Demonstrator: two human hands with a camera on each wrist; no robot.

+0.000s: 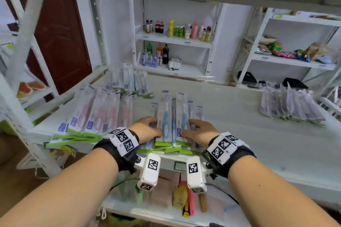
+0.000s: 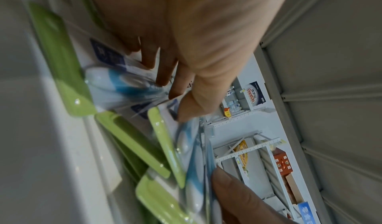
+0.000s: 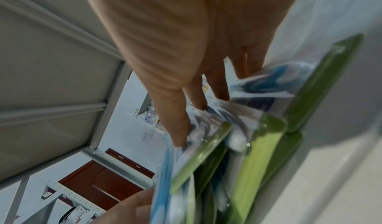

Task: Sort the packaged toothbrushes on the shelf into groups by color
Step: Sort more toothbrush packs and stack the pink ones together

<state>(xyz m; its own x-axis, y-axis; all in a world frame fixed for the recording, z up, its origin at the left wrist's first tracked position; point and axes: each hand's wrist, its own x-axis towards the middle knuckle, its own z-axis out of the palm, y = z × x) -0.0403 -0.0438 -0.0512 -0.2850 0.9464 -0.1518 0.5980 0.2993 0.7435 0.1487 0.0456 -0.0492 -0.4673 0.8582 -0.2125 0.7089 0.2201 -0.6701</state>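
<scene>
On the white shelf (image 1: pixel 239 134), going left to right, a fanned row of pink packs (image 1: pixel 96 116) lies at nine o'clock of the hands, with a smaller pale pile (image 1: pixel 129 81) behind it at about eleven. In the middle sits the blue stack (image 1: pixel 171 121), green card ends toward the shelf's front edge, and both hands are on it. The left hand (image 1: pixel 147 131) presses its fingers (image 2: pixel 163 74) down on the stack's left side with the thumb (image 2: pixel 192 106) on the packs beside them; the fingers are bent over the packs, pressing rather than wrapped round any one. The right hand (image 1: pixel 201 131) mirrors it on the stack's right side, fingers (image 3: pixel 219 87) laid on the plastic and the thumb (image 3: pixel 177 126) pushing at a pack's edge. The two hands sit close together, squeezing the stack between them. Far off at two o'clock lies a purple pile (image 1: pixel 291 105), well apart from the rest.
</scene>
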